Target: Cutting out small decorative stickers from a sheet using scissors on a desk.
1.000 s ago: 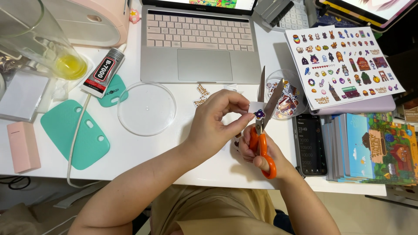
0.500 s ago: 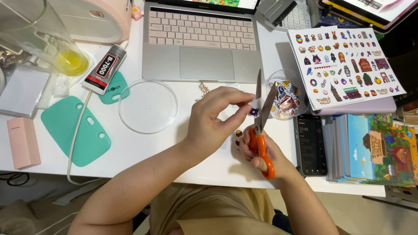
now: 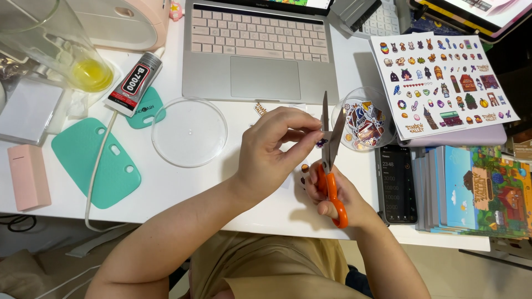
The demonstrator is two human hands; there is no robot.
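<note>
My right hand [image 3: 338, 194] grips orange-handled scissors [image 3: 331, 160] with the blades pointing up and slightly apart. My left hand [image 3: 274, 149] pinches a tiny sticker cut-out [image 3: 320, 142] between thumb and fingers, right at the blades. Both hands hover over the white desk [image 3: 183, 188], just in front of the laptop. A small clear dish of cut stickers [image 3: 366, 122] stands close to the right of the scissors. Beyond it lies a full sticker sheet [image 3: 440, 83].
A silver laptop [image 3: 260, 50] sits at the back centre. A clear round lid [image 3: 189, 132], teal mats [image 3: 97, 160], a glue tube [image 3: 133, 83], a glass with yellow liquid [image 3: 83, 61] and a pink block [image 3: 27, 177] lie left. A phone [image 3: 396, 182] and books [image 3: 476, 191] are right.
My hands have stayed in nearly the same spot. The scissor blades have shifted a little against the small sticker piece held by my left hand.
</note>
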